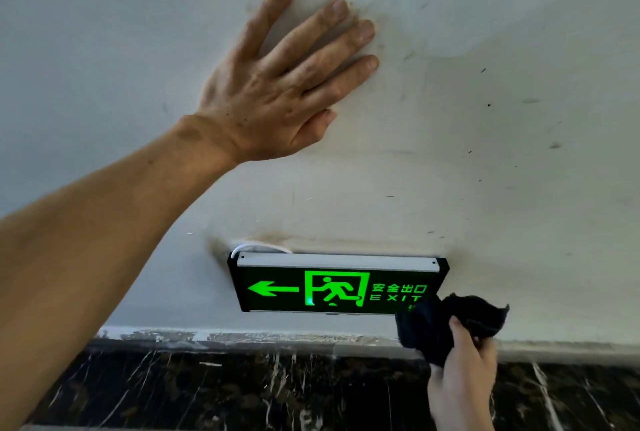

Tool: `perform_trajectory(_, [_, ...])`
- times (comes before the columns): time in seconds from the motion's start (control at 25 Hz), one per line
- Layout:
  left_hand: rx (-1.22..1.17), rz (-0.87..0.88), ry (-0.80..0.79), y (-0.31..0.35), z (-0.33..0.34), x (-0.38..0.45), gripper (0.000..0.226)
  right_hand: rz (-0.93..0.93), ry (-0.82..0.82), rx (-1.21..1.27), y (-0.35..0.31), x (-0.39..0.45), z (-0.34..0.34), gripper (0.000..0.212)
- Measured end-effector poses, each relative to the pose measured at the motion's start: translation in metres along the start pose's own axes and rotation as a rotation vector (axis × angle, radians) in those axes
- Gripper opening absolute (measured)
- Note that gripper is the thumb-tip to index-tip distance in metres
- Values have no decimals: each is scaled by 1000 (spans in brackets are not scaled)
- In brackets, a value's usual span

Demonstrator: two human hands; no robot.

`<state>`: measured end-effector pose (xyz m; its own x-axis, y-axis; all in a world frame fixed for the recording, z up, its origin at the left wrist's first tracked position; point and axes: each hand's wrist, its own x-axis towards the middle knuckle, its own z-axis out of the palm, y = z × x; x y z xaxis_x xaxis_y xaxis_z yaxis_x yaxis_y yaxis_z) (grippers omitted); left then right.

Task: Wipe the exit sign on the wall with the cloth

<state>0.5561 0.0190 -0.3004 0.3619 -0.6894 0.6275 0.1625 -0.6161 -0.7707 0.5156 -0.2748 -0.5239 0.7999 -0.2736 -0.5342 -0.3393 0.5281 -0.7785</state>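
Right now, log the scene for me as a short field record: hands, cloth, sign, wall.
left hand: open, flat on wall above sign
right hand: gripping cloth
cloth: dark, bunched, covering sign's lower right corner
exit sign: lit green, arrow pointing image-left, wall-mounted
wall: white, smudged and scuffed
skirting: dark marble below sign

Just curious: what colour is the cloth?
Black cloth, gripped by the right hand; head view.

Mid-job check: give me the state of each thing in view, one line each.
exit sign: lit green, mounted on the wall, lower right corner covered by the cloth.
cloth: dark, bunched, gripped, at the sign's corner.
right hand: closed on the cloth.
left hand: open, flat against the wall above the sign.
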Motion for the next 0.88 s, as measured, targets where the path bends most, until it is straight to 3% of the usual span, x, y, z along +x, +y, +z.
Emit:
perform_trajectory(0.12, [2, 4, -7, 0, -1, 1, 63, -256, -33, -40, -1, 4, 12, 38])
perform_trajectory(0.2, [2, 2, -3, -1, -2, 1, 62, -344, -63, -109, 7, 12, 20, 32])
perform_trajectory(0.32, [-3, 7, -7, 1, -3, 2, 61, -338, -79, -166, 21, 14, 32, 21])
perform_trajectory(0.6, [2, 12, 1, 0, -3, 2, 61, -339, -175, -265, 46, -15, 55, 42])
perform_trajectory(0.88, [-7, 5, 4, -1, -1, 2, 60, -366, -233, -447, 76, -44, 80, 21])
